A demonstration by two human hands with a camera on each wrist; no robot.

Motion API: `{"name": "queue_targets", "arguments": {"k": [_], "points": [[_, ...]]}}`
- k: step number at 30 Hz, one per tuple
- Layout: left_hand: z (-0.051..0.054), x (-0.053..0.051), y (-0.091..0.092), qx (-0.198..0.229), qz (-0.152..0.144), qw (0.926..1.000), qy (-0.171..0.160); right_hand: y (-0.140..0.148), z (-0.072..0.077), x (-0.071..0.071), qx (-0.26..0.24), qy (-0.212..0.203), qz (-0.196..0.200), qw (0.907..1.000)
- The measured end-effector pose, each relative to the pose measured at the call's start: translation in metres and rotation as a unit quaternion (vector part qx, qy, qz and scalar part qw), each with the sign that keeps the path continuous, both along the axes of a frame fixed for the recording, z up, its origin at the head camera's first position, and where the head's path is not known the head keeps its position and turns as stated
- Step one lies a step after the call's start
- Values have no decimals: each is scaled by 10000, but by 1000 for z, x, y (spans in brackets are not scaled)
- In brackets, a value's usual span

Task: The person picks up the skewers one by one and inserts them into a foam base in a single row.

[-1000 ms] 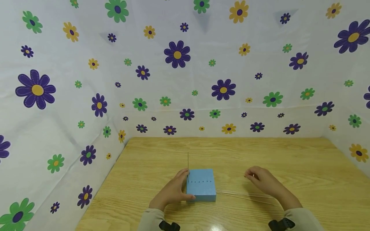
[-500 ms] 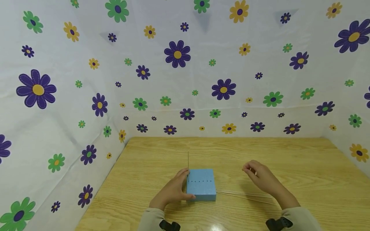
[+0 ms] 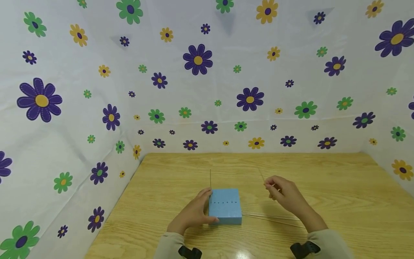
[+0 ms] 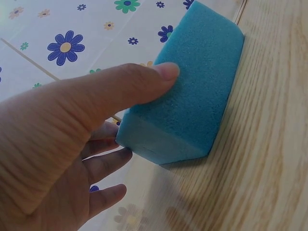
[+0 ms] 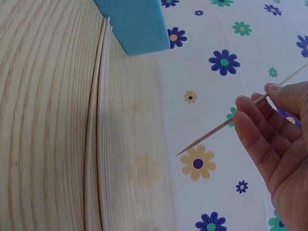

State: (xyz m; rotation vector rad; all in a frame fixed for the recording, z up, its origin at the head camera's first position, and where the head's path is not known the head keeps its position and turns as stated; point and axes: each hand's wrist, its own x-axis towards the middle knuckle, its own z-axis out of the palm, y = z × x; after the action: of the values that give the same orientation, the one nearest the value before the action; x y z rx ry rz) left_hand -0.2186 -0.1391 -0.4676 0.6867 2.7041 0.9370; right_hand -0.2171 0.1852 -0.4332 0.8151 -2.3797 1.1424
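A blue foam block with a row of small dark holes across its top lies on the table. My left hand grips its left side, thumb on the near face. One thin stick stands upright at the block's left end, beside the left fingertips. Right of the block and above the table, my right hand pinches another thin stick between thumb and fingers; its pointed end shows in the right wrist view, where the stick slants past the fingers.
Several thin sticks lie on the wooden table to the right of the block, their near ends close to it, partly under the right forearm. Behind and at the sides hangs a white cloth with flowers.
My right hand has moved left and slightly away from me, toward the block, and the stick it pinches now shows clearly upward. The left hand and block have stayed in place.
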Motion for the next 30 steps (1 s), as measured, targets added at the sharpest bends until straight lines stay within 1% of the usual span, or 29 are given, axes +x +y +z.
{"name": "queue_targets", "arguments": {"k": [4, 11, 17, 21, 24, 26, 30], "points": [[-1, -1, 0, -34, -15, 10000, -31, -9, 2, 1, -194, -62, 116, 9997], [3, -1, 1, -49, -20, 10000, -27, -20, 4, -1, -436, -167, 146, 9988], [3, 0, 1, -80, -13, 10000, -32, -31, 4, -2, -605, -424, 233, 9970], [2, 1, 1, -75, -16, 10000, -51, -44, 19, 7, -663, -526, 265, 9961], [2, 1, 0, -61, -17, 10000, -56, -52, 27, 12, -708, -503, 355, 9956], [3, 2, 0, -67, -17, 10000, -56, -55, 24, 10, -732, -514, 390, 9952], [3, 2, 0, -83, -19, 10000, -46, -59, 11, 1, -818, -531, 495, 9940]]}}
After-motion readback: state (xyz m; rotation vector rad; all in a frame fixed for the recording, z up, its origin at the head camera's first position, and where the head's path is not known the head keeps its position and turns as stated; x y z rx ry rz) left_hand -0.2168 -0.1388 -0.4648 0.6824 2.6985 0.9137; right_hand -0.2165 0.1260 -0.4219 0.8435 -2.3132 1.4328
